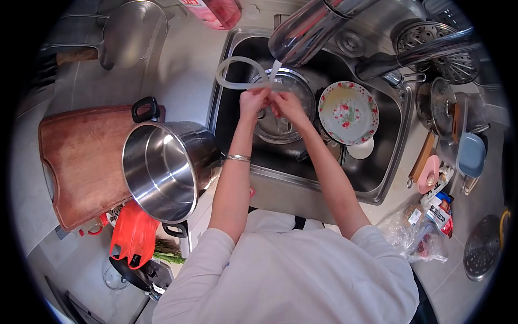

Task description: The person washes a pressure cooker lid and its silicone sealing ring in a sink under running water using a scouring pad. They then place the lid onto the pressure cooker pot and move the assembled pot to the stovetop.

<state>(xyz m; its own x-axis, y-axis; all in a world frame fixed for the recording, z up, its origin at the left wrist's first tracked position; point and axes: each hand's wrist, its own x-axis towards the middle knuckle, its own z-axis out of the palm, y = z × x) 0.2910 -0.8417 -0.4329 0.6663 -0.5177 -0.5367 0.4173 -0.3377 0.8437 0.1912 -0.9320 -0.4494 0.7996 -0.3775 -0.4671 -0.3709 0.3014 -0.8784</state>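
Observation:
My left hand [253,103] and my right hand [287,106] are close together over the sink [372,190], fingers pinched. Between them they grip a translucent whitish sealing ring [223,75], whose loop sticks out to the left. A stream of water [274,69] falls from the chrome faucet [302,38] just above my fingers. Below my hands, a round lid with a metal rim [300,81] lies in the sink, partly hidden by them. A floral bowl [348,114] stands right of my right hand, with a white dish [361,149] partly under it.
Left of the sink, a steel pot [161,173] lies tilted beside a wooden cutting board [86,162]. An orange plastic bag [133,229] hangs below the board. Plastic packages [415,232], a pink dish [428,174] and a glass lid [441,105] sit along the right.

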